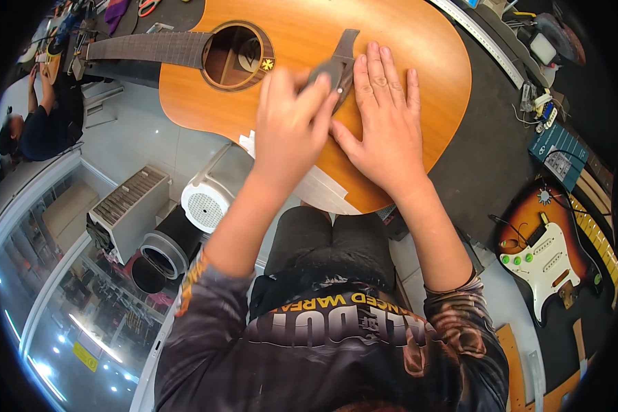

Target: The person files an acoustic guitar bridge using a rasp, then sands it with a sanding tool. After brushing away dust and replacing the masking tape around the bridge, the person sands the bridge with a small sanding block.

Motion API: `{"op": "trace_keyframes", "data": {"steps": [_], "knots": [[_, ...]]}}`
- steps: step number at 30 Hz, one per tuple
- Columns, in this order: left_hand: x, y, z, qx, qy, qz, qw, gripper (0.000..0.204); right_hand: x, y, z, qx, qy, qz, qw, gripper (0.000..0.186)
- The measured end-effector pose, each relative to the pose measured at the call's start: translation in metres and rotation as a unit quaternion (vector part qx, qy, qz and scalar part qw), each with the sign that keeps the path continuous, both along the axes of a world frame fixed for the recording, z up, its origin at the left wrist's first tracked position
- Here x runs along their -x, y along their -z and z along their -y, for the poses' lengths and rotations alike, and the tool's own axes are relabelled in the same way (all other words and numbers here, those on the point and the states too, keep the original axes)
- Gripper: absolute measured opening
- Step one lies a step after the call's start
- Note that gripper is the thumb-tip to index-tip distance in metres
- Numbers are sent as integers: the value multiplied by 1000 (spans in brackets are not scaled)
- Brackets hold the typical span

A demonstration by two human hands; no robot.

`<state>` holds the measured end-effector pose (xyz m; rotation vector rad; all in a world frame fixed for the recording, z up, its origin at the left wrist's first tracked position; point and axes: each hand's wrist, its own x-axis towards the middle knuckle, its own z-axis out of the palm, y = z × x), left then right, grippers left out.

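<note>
Our left hand (pixel 292 117) curls, blurred, at the bridge (pixel 347 42); we cannot tell what it grips. Just right of it, our right hand (pixel 390 123) rests flat, fingers straight, on the acoustic guitar (pixel 426 48) beneath both.

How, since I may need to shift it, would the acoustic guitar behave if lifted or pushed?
The acoustic guitar would probably be stiff, given its wooden body and neck. It may be light for its size, as the soundhole shows a hollow inside. Lying face up, it seems unlikely to roll.
</note>
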<state>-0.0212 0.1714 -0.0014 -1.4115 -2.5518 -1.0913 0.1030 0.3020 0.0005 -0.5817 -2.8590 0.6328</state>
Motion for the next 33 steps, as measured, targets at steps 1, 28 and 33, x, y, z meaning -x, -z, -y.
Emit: {"op": "trace_keyframes", "data": {"steps": [1,28,33], "knots": [[13,-1,-20,-15,7,-22,1000,21,2,-2,2,-4,-2,-1,1000,101],[-18,0,24,15,-8,31,999,25,-3,4,3,0,1,-12,1000,98],[10,4,-18,-22,11,-22,999,24,1,-1,3,-5,-8,-10,1000,96]]}}
